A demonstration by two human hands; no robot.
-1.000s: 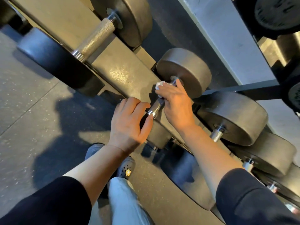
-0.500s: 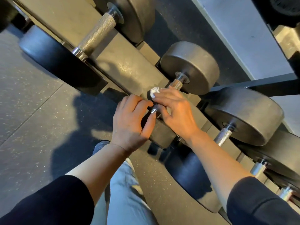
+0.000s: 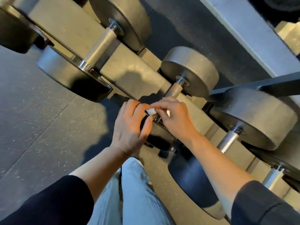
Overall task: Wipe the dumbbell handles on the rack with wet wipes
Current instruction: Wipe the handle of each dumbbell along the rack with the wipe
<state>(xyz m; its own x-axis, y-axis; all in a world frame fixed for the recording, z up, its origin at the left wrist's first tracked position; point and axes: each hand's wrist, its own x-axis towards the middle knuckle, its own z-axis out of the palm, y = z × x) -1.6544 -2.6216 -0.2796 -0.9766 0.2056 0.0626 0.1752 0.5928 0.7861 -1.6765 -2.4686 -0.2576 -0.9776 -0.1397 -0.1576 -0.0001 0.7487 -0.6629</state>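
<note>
White and crumpled small, the wet wipe [image 3: 151, 110] sat at the centre of the view, pinched between the fingers of the left hand [image 3: 131, 127] and those of the right hand [image 3: 174, 118]. Both hands were curled onto it, fingertips meeting just above the near end of the middle dumbbell handle [image 3: 175, 90]. It looked soft, damp and nearly weightless, so it would fold to any shape; a judgement is that it is best wrapped round the bar with thumb and fingers closing from opposite sides.

That knurled steel handle ran toward 1 o'clock from the hands to a grey weight head [image 3: 193, 70]; its near head [image 3: 159, 135] lay mostly hidden under the wrists. The knurling would grip the wipe and might snag or shred it. The dumbbells themselves looked heavy and rigid, seated firmly on the rack [image 3: 68, 28], so they should not need lifting, only turning if the underside is to be reached.

Counted, one wipe showed. Four dumbbell handles were visible: a long one [image 3: 101, 45] at 11 o'clock, the middle one, another [image 3: 228, 142] at 4 o'clock, and a smooth-looking one [image 3: 274, 176] farther toward 4 o'clock at the edge. Speckled rubber floor [image 3: 40, 124] lay at 9 o'clock.
</note>
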